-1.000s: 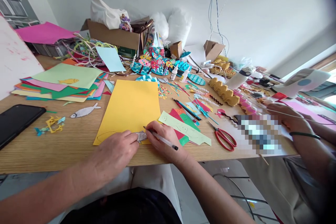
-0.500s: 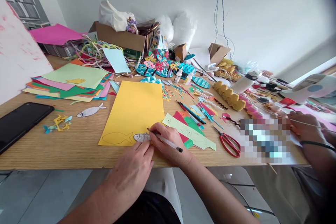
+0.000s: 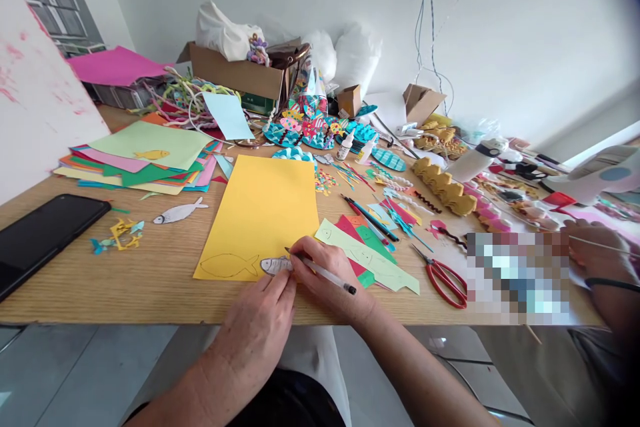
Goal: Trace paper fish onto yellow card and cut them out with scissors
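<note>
A yellow sheet of paper (image 3: 265, 207) lies on the table before me, with a fish outline drawn at its lower left. On its lower edge lies a white paper fish cutout (image 3: 275, 266), partly covered by my fingers. My left hand (image 3: 260, 320) rests its outstretched fingers on the cutout and the sheet. A pen (image 3: 327, 272) with a clear barrel is gripped in my right hand (image 3: 330, 280), its dark tip just above the cutout. Another fish cutout (image 3: 181, 211) lies left of the sheet.
Left stand a black phone (image 3: 55, 233), yellow scraps (image 3: 125, 233) and stacked coloured paper (image 3: 150, 140). Right are a pale green strip (image 3: 365, 255), pens (image 3: 370, 220) and red-handled scissors (image 3: 447, 283). Glue bottles (image 3: 345, 145) stand behind. Another person's hand (image 3: 595, 243) is at far right.
The whole view has shifted slightly, so things appear a little further right. My hands keep nearly the same place on the yellow sheet, the pen still in my right hand.
</note>
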Motion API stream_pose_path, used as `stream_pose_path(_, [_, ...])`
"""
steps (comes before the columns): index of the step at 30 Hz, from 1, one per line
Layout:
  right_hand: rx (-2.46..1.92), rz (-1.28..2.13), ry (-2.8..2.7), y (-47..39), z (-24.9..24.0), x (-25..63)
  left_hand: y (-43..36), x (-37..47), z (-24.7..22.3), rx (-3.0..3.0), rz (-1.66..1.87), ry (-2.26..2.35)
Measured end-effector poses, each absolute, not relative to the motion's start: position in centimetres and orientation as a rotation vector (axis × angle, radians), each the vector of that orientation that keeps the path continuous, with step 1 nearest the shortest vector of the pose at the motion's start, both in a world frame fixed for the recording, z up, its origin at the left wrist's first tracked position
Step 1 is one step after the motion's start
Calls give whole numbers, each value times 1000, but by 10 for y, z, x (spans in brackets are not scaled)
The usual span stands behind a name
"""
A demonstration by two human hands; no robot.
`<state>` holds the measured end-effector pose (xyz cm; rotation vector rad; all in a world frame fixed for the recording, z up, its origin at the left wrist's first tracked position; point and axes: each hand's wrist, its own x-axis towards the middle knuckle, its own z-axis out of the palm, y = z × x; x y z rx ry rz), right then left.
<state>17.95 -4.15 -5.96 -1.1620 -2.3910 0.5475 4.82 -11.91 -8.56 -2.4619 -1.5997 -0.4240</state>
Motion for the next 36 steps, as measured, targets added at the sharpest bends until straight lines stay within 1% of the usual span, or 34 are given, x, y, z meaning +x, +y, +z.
stream_pose_path(4, [-1150,683,-2356,-42,-51,177,-121,47,-92,-2436,-439,-1575])
stream_pose_path(10, [-1052,1172,-2167,-35,-40,168,-122,47,-94,-2400,-506,-1569])
stream_pose_path(15, [-978,1350,-2218,-23,-45,160,-121,49,-93,-2378,-549,-1577])
stream_pose_path(27, [-961,1322,-2364,-21,-40,155,-128,49,-98,-2333,-573,-1556])
stream_pose_path(36, [-961,1284,-2395,-21,-40,154,-127,48,-95,-2392,-516,-1560])
